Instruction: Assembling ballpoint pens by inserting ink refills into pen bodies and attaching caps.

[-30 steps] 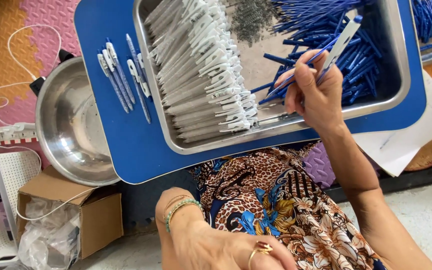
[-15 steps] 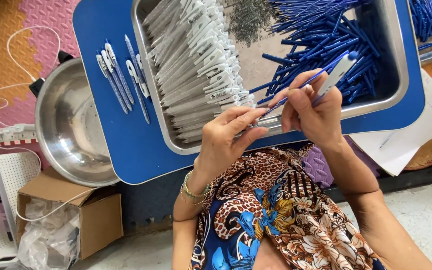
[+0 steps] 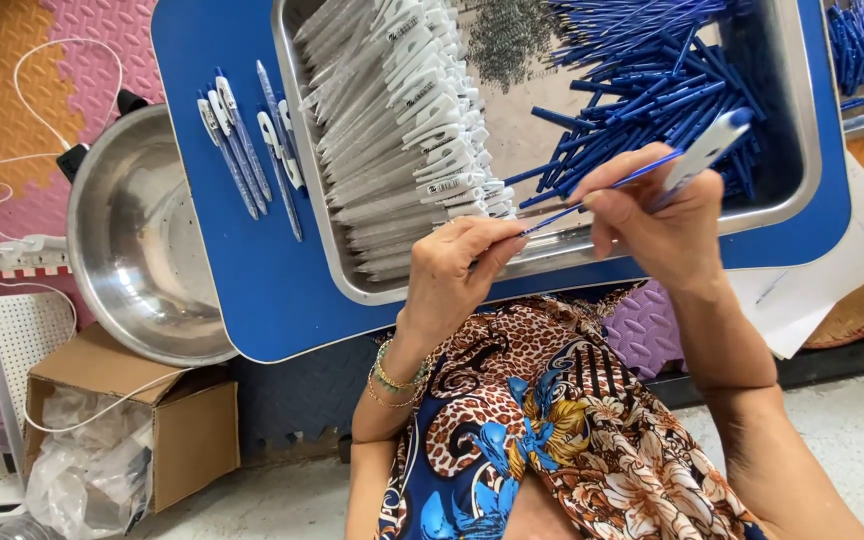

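**Refill meets barrel over the tray**

Left hand (image 3: 457, 270) pinches the blue refill (image 3: 602, 190) by its low end, steering it. Right hand (image 3: 652, 215) closes round the white barrel (image 3: 704, 150), tilted to take the refill. Both sit above the steel tray (image 3: 552, 265), stock within reach.
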